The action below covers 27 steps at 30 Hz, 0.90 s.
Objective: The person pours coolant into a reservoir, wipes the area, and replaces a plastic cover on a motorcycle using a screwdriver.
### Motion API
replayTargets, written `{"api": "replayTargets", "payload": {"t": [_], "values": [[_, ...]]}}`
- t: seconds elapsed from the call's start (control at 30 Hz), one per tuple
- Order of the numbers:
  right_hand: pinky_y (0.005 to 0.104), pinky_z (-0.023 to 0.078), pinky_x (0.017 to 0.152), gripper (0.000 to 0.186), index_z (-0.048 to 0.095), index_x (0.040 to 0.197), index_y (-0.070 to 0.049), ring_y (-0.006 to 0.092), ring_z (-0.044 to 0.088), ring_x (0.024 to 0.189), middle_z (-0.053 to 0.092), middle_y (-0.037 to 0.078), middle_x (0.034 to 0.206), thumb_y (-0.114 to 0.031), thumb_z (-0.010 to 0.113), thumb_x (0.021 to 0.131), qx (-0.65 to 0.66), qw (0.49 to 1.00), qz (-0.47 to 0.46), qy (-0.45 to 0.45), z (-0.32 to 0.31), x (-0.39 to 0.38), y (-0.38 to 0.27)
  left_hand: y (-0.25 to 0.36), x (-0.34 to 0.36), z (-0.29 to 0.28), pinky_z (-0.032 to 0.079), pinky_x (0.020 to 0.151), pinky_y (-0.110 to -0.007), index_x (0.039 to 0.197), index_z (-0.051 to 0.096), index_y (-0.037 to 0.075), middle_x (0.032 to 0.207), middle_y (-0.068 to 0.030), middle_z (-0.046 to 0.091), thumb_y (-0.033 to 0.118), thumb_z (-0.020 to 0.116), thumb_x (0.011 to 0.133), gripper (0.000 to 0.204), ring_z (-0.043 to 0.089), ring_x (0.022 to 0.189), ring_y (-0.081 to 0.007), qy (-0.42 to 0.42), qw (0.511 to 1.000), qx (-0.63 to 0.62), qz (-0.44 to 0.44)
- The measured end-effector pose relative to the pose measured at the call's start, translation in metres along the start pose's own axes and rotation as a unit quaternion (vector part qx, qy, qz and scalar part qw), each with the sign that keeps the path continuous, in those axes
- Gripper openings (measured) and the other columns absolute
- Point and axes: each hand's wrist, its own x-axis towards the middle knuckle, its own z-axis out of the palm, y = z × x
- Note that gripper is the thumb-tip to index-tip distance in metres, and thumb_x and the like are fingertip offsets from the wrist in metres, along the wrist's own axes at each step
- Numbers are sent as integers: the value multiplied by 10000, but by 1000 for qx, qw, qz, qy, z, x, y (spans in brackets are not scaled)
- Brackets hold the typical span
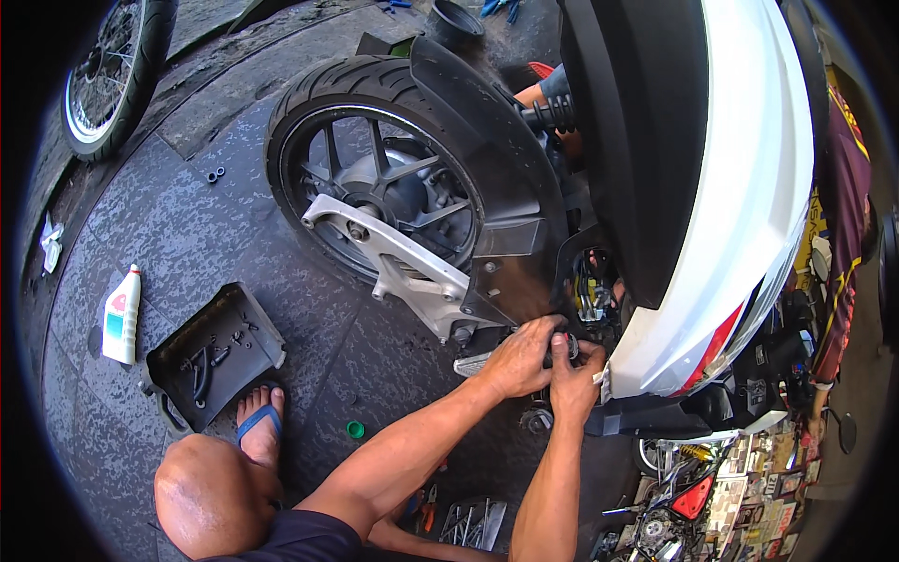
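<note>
My left hand [524, 361] and my right hand [576, 375] meet at a small dark part [571, 347] low on the scooter, fingers closed around it; its shape is partly hidden. The white and black body panel [721, 206] rises at the right, with a red lamp [702, 356] by my right hand. Above my hands are the rear wheel [300, 112], silver swingarm bracket [403, 262], black mudguard [506, 206] and an opening with small mechanical parts [590, 295].
My knee [211, 482] and sandalled foot [257, 421] are lower left, near a black tray [178, 403] of parts, white bottle [122, 318], green cap [355, 429] and tools [473, 525]. Another person's limb [530, 94] shows behind the wheel. Another motorcycle [674, 496] stands lower right; a loose wheel [117, 84] upper left.
</note>
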Motion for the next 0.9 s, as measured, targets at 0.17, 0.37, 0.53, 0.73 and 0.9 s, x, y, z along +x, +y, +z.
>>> {"api": "replayTargets", "payload": {"t": [0.17,0.37,0.53,0.73,0.9], "values": [[466,479,956,479,589,1244,31,377,618,1090,642,211,1185,-312,709,932,142,981,-130,-36,-7,1,29,9,-1,0,443,1046,-465,1355,434,-8,1278,-229,583,203,752,820,658,552,1228,-404,-11,1000,-9,-14],[462,491,889,529,613,1131,72,373,630,993,639,240,1079,-348,788,863,-26,999,-10,31,-1,-8,-9,0,1,5,452,1026,-466,1318,468,-5,1259,-227,585,241,737,841,600,558,1208,-405,0,1000,0,-19],[419,464,968,513,599,1225,80,314,617,1083,647,206,1161,-358,656,965,121,991,-39,-45,-9,0,19,12,3,7,473,980,-473,1267,503,1,1214,-210,598,264,746,843,555,577,1162,-403,15,999,16,-33],[366,383,1089,492,566,1337,76,247,556,1217,617,174,1305,-314,437,1066,249,962,-15,-112,-12,-4,20,13,1,13,512,904,-461,1145,573,6,1147,-202,613,305,828,759,551,593,1106,-411,83,994,64,7],[396,352,1132,569,436,1434,101,297,487,1307,491,216,1419,-332,370,1071,339,937,-15,-80,0,-14,49,14,11,3,525,873,-448,1036,617,-12,1052,-202,642,309,852,731,502,622,1038,-417,34,999,25,21]]}}
